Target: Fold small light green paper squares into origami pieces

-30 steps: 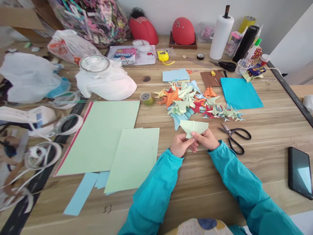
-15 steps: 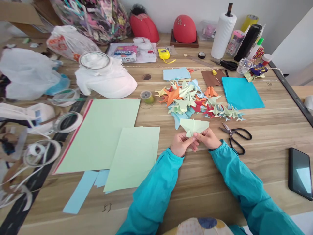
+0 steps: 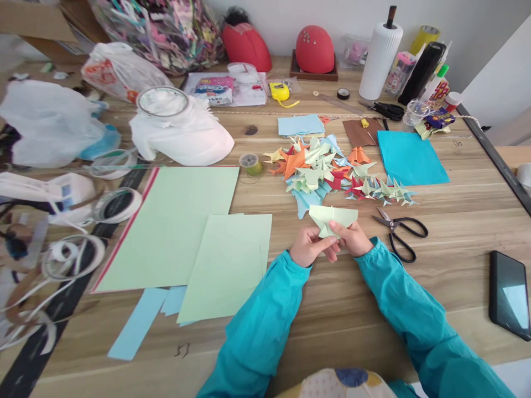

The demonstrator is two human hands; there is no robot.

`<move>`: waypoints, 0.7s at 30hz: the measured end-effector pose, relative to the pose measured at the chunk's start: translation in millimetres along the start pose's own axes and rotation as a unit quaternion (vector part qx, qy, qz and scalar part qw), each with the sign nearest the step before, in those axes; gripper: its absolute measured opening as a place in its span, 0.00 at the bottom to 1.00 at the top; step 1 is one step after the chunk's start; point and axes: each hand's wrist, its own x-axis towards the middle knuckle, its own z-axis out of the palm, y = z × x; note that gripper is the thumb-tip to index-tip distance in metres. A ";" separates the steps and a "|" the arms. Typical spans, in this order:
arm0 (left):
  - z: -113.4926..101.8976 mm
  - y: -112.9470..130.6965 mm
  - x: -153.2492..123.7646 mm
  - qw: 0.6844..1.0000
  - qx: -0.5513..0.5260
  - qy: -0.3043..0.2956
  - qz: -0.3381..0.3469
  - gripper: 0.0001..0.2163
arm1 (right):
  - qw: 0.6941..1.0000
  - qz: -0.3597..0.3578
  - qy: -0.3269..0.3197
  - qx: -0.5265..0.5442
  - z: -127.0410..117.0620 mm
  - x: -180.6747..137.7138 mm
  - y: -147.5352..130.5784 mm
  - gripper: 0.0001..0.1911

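Both of my hands pinch a partly folded pale green paper piece (image 3: 334,216) just above the wooden table (image 3: 456,232). My left hand (image 3: 307,247) grips its lower left corner with closed fingers. My right hand (image 3: 350,237) holds its lower right part, thumb on top. Both arms wear teal sleeves. Right behind the paper lies a heap of folded origami figures (image 3: 332,171) in green, blue, orange and red.
Black scissors (image 3: 399,230) lie right of my hands and a phone (image 3: 509,292) near the right edge. Green paper sheets (image 3: 194,229) and blue strips (image 3: 139,322) lie to the left. A teal sheet (image 3: 410,157), tape rolls (image 3: 116,204), bags and a paper towel roll (image 3: 380,54) fill the rest.
The hands have turned the green piece a little and shifted their grip on it; the camera view has drifted slightly.
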 end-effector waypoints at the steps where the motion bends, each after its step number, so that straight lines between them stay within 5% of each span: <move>1: -0.9 0.6 -0.3 1.000 0.000 -0.011 -0.001 0.14 | 1.000 0.006 0.007 -0.002 0.0 -0.2 0.2 0.21; 10: -1.7 0.5 -0.1 0.999 -0.036 -0.033 -0.007 0.12 | 0.998 0.038 0.028 -0.030 -4.4 0.2 5.8 0.31; 16: 0.6 -3.1 3.8 0.998 -0.045 0.039 0.009 0.14 | 0.998 0.000 -0.055 -0.035 -6.1 1.2 0.9 0.28; 21: 0.6 -0.9 2.2 0.998 -0.058 0.028 -0.003 0.14 | 0.996 -0.011 -0.087 -0.021 -6.9 0.8 -0.1 0.25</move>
